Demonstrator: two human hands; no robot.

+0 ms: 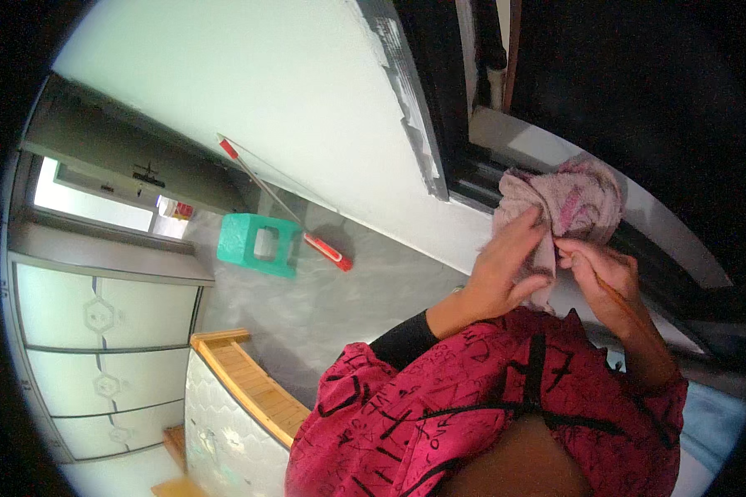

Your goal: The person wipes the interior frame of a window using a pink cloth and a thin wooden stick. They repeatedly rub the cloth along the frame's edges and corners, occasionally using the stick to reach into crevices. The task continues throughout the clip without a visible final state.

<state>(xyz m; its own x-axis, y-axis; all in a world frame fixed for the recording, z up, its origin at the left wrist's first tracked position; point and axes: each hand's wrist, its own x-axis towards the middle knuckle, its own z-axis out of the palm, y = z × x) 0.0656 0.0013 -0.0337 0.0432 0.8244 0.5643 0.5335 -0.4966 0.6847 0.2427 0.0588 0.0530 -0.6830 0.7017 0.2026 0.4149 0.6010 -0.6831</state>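
Observation:
A pink-and-white towel (587, 197) lies bunched over the sill part of a dark window frame, its lower end hanging toward my body. My left hand (503, 267) is on the towel's near fold, fingers stretched along it and thumb at its lower end. Close to its right, my right hand (606, 273) pinches a slim orange-brown stick (618, 297) that runs back along the wrist. The stick's tip is at the towel's edge, and its far end is hard to make out.
A white wall (273, 81) meets the black window frame (432, 112). On the grey floor (373, 292), a green plastic stool (233, 242) stands beside a red-headed broom (326, 250) leaning on the wall. A mattress (230, 428) with a wooden bed frame (248, 373) and a panelled cabinet (109, 310) are at left.

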